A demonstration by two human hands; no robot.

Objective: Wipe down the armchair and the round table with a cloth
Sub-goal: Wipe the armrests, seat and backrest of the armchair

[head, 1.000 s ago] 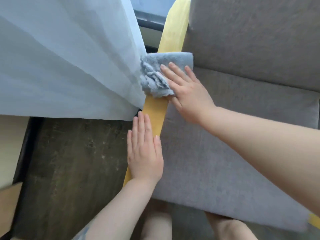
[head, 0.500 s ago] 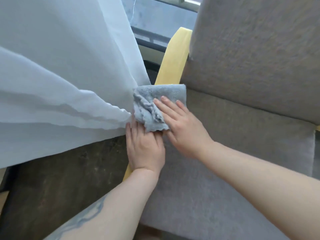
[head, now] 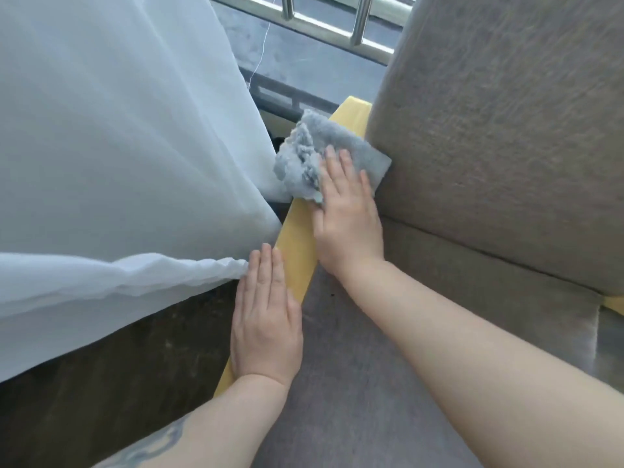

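Note:
The armchair has a grey seat cushion [head: 371, 383], a grey-brown back cushion [head: 499, 130] and a yellow wooden armrest [head: 297, 244] along its left side. A fluffy grey cloth [head: 314, 150] lies bunched on the far part of the armrest, next to the back cushion. My right hand [head: 347, 217] presses flat on the cloth with straight fingers. My left hand [head: 266, 319] rests flat on the near part of the armrest, fingers straight and together, holding nothing. The round table is out of view.
A sheer white curtain [head: 118, 146] hangs at the left and touches the armrest by my left fingertips. Dark wooden floor [head: 118, 383] lies below it. A metal railing [head: 324, 25] and a dark sill run behind the chair.
My right hand has pushed the cloth farther up the armrest toward the backrest, away from my left hand. The view has tilted up, showing the railing.

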